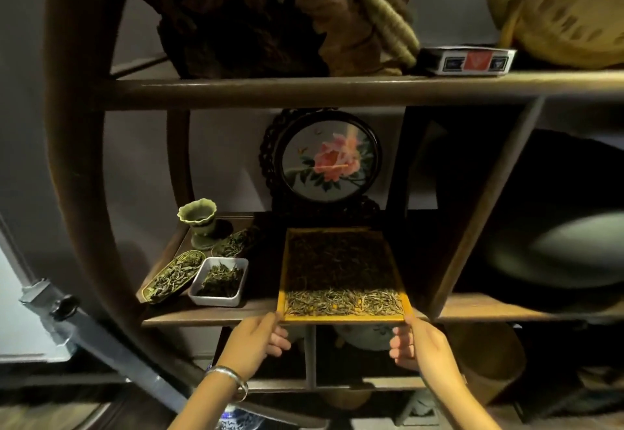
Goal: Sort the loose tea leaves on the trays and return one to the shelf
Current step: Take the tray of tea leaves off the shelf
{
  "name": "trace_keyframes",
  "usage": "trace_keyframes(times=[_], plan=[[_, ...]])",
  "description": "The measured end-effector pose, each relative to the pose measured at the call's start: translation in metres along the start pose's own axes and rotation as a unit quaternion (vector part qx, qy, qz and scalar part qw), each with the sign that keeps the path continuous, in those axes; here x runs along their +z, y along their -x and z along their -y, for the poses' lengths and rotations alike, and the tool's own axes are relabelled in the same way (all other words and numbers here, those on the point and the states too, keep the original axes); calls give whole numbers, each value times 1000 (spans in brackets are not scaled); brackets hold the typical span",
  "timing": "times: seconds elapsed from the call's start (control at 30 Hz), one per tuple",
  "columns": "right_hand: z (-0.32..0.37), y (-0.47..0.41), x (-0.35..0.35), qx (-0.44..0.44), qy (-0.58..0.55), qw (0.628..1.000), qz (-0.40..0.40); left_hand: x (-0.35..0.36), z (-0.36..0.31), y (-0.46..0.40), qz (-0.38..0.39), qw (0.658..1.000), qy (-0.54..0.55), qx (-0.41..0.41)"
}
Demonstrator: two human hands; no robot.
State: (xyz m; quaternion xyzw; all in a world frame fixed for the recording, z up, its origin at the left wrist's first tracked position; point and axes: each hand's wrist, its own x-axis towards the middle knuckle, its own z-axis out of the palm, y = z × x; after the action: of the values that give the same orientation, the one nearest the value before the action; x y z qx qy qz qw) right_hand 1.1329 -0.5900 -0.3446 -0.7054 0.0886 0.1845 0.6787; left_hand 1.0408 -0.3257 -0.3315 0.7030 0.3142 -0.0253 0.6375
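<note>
Two hands grasp the near corners of a yellow-rimmed tray (341, 319): the left hand (251, 340) at the near-left corner, the right hand (418, 345) at the near-right. The tray rests on the wooden shelf (202, 313), holding dark tea leaves (337, 260) far and paler leaves (344, 303) near. A white dish (216, 299) of leaves sits just left.

This looks like a tea room or tea shop display corner. A dark wooden curio shelf (304, 90) with a round outer frame holds ornaments: a framed peony embroidery (329, 156) on a carved stand, a green celadon cup (198, 220), and a gnarled root carving (270, 14) on the upper board. Several small dishes of loose tea leaves (221, 279) sit on the middle board. A blue-and-white porcelain piece (236, 419) stands on the floor below.
</note>
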Motion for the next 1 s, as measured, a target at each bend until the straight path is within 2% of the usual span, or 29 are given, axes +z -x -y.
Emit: trace_keyframes(times=[0.07,0.23,0.43,0.77,1.0], plan=[[0,-4,4,22,-20,999,-26,1,-2,0,1,998,56,-7],[-10,-1,6,-79,22,996,-40,4,1,0,-4,997,68,18],[-14,12,6,-113,27,993,-25,4,10,3,-3,995,93,40],[-39,59,-14,-87,10,996,23,-9,47,39,14,995,79,52],[-45,72,-19,-28,-15,999,39,-15,58,44,22,995,101,8]])
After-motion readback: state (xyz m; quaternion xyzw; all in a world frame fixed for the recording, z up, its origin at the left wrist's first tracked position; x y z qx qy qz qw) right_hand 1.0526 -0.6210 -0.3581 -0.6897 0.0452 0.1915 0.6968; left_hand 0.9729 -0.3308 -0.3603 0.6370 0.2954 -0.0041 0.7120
